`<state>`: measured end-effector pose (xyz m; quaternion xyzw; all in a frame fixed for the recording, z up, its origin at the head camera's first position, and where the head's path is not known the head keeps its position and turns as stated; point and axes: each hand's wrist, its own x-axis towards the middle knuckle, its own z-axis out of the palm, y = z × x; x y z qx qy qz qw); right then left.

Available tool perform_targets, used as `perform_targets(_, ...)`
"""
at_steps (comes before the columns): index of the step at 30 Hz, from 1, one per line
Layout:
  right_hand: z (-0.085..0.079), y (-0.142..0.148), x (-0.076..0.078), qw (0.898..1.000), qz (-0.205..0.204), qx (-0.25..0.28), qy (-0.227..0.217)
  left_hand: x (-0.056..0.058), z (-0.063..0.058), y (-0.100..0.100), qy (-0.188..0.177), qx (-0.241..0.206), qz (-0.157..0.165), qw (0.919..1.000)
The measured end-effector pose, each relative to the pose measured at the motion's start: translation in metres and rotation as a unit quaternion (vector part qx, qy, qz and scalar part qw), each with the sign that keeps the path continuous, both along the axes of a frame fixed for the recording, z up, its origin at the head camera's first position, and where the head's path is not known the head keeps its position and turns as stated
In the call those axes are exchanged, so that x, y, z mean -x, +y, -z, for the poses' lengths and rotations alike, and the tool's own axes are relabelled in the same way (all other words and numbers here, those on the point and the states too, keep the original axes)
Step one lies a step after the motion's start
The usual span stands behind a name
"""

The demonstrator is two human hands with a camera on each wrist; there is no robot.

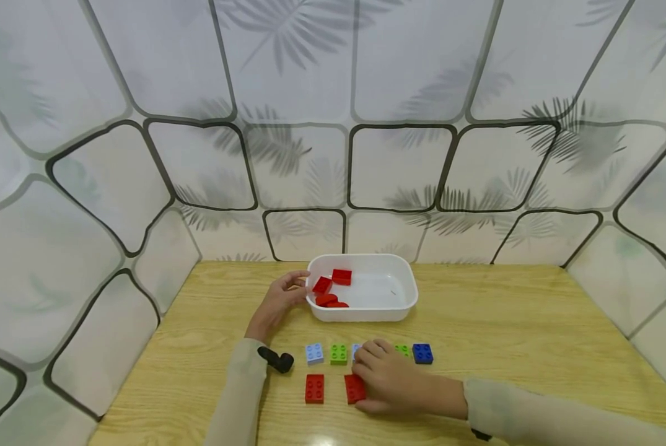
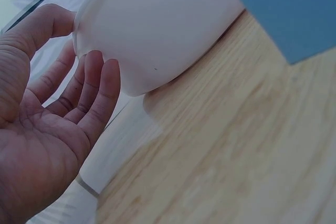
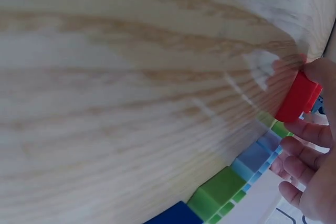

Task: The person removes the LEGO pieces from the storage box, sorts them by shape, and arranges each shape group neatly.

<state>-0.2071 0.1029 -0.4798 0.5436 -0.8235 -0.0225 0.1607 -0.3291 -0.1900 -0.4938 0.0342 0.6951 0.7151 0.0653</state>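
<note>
My left hand (image 1: pixel 283 300) is at the left end of a white plastic tub (image 1: pixel 368 314). In the left wrist view its thumb and fingertips grip the tub's rim, fingers bent. My right hand (image 1: pixel 391 378) pinches a red toy building brick (image 3: pixel 298 98) between thumb and index finger, low over the table; its other fingers are loosely bent. Left of it lies another red brick (image 1: pixel 314 389), studs up. Just beyond is a row of smaller bricks: a light blue brick (image 1: pixel 314 354), a green brick (image 1: pixel 339 354), others partly hidden by the right hand, and a dark blue brick (image 1: pixel 422 354).
Inside the tub, at its left side, lie several red pieces (image 1: pixel 326 300). The wooden table (image 1: pixel 505 322) runs back to a patterned fabric wall (image 1: pixel 402 167). A blue block-shaped thing (image 2: pixel 294 14) shows at the upper right of the left wrist view.
</note>
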Motion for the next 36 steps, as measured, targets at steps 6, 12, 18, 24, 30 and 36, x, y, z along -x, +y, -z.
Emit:
perform_targets(6,-0.003,-0.01,-0.001,1.0,-0.005,-0.001,0.005,0.0,-0.001,0.0,0.004,-0.001,0.0,1.0)
perform_targets(12,-0.002,-0.021,0.0,1.0,0.003,-0.008,0.004,0.001,-0.001,0.0,0.007,0.004,0.001,1.0)
perform_targets(18,0.001,-0.027,0.001,0.999,0.01,-0.024,0.021,0.002,0.0,0.001,0.01,-0.001,0.003,0.9999)
perform_targets(24,0.001,-0.029,0.001,0.999,0.008,-0.024,0.045,0.0,-0.001,0.001,0.008,0.006,0.003,0.9999)
perform_targets(30,-0.001,-0.03,-0.001,0.999,0.01,-0.022,0.047,0.001,0.0,0.0,0.004,0.003,0.003,1.0)
perform_targets(36,-0.004,-0.031,-0.001,0.999,0.009,-0.02,0.043,0.0,0.001,-0.001,0.006,0.004,0.0,1.0)
